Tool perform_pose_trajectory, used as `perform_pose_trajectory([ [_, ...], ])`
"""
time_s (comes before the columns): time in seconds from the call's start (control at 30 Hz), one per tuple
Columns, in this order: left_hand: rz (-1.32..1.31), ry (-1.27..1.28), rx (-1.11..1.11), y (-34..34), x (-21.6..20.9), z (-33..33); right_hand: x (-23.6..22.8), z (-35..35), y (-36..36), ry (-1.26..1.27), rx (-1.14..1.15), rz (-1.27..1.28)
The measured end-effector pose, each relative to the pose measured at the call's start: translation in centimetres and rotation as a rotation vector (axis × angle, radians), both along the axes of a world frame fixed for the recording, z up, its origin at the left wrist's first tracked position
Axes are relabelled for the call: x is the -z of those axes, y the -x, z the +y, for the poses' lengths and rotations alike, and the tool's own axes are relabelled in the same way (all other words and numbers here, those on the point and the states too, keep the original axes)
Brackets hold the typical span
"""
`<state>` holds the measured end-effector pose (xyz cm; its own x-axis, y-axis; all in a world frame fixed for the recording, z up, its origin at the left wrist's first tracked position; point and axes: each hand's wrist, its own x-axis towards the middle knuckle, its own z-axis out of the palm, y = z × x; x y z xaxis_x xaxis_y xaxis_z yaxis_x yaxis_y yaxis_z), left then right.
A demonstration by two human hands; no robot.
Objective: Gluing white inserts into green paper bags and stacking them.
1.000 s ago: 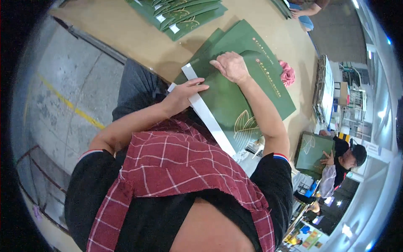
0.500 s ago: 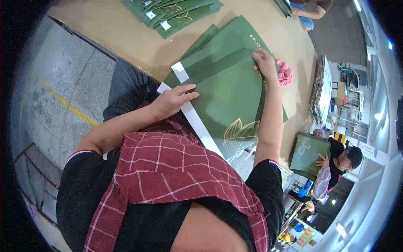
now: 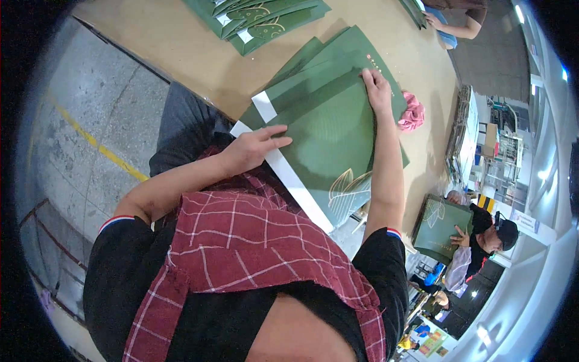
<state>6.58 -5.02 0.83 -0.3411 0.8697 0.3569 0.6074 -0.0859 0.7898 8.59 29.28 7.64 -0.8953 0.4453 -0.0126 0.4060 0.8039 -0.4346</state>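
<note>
A green paper bag [image 3: 325,127], flat and partly folded, lies before me with a gold leaf print and a white strip along its near edge. My left hand [image 3: 248,149] rests over that white edge, its index and middle fingers stretched out and spread on the green paper; its thumb is hidden. At the bag's far right edge, my right hand [image 3: 377,90] has its fingers bent and drawn together on the paper. More green sheets [image 3: 356,45] lie underneath and stick out beyond it. A white flap [image 3: 263,107] shows at the left end.
Folded green bags [image 3: 259,24] lie at the table's far left. A pink cloth bundle [image 3: 411,112] sits right of the sheets. Across the brown table [image 3: 145,36], another person's arm [image 3: 455,27] holds green paper. A co-worker at right holds a green bag [image 3: 442,226].
The bag and sheets have shifted slightly rightward in the picture. My left hand has moved slightly right with the edge; my right hand stays at the far edge, its fingers a little more bent.
</note>
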Motion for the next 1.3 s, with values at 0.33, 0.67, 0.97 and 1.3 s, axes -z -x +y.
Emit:
perform_pose_trajectory([
  [0.33,-0.337,-0.119,-0.229,0.6,0.7,-0.3,2.2,-5.7,3.7,-0.479,-0.599,-0.054],
  [0.67,-0.436,0.206,-0.041,6.3,-4.7,-0.7,2.0,-9.3,4.6,-0.536,-0.684,0.398],
  [0.97,-0.131,0.228,-0.173,2.4,0.9,4.3,2.3,-8.8,3.3,-0.526,-0.681,0.445],
  [1.3,-0.197,0.313,-0.225,2.0,0.0,4.8,4.4,-5.6,4.3,-0.442,-0.303,-0.117],
])
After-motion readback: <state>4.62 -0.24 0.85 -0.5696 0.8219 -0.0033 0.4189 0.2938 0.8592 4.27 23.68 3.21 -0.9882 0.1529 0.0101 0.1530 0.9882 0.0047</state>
